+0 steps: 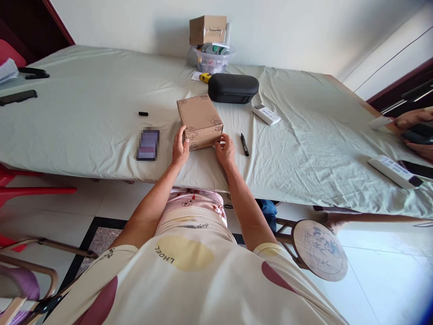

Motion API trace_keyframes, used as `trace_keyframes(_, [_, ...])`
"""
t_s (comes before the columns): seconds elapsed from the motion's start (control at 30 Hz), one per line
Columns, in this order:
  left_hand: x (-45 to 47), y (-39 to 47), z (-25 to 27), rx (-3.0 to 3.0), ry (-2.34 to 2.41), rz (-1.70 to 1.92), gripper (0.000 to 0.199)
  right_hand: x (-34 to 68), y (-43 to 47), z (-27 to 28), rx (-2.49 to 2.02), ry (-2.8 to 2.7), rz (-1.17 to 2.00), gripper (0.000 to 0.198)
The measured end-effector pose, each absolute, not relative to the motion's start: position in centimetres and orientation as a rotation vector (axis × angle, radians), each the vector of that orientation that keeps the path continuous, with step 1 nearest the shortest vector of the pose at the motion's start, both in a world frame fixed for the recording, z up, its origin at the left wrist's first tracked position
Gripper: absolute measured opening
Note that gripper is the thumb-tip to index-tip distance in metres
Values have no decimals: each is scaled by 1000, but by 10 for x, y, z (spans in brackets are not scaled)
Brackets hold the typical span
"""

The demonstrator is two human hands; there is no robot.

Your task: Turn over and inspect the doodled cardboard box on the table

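Cardboard box (200, 113), one: my left hand (180, 148) pinches its near left corner, my right hand (226, 151) its near right; even, light pressure steadies it best.

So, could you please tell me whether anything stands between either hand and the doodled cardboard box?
Nothing visible does: the left hand and right hand touch the cardboard box near its front corners; the black marker lies to the right.

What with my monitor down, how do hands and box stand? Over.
Left hand, right hand on near corners of cardboard box. Line drawings on top, near face. Black case behind; black marker beside right hand.
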State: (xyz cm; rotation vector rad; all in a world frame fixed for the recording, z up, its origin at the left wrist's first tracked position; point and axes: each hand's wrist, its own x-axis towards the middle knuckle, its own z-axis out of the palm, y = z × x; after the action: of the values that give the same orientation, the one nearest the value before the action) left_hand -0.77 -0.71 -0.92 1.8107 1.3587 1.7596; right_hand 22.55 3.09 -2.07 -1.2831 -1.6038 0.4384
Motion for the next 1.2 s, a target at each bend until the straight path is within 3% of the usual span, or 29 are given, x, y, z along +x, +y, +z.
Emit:
trace_keyframes(0.33, [-3, -9, -10, 1420, 1161, 1612, 64, 228, 23, 0, -1044, -1333, 347, 26])
trace_keyframes(0.6, [0, -8, -7, 1300, 1264, 1585, 40, 219, 27, 0, -1049, -1347, 661, 41])
trace_keyframes(0.8, [0, -10, 1, 1117, 1182, 1572, 30, 206, 10, 3, -1119, -1583, 826, 29])
trace_keyframes(1.07, [5, -18, 6, 1235, 1309, 1500, 24, 206, 1, 14, -1237, -1622, 778, 24])
trace_keyframes(1.2, [7, -21, 9, 1483, 1620, 1435, 9, 212, -1, 18, -1287, -1622, 712, 19])
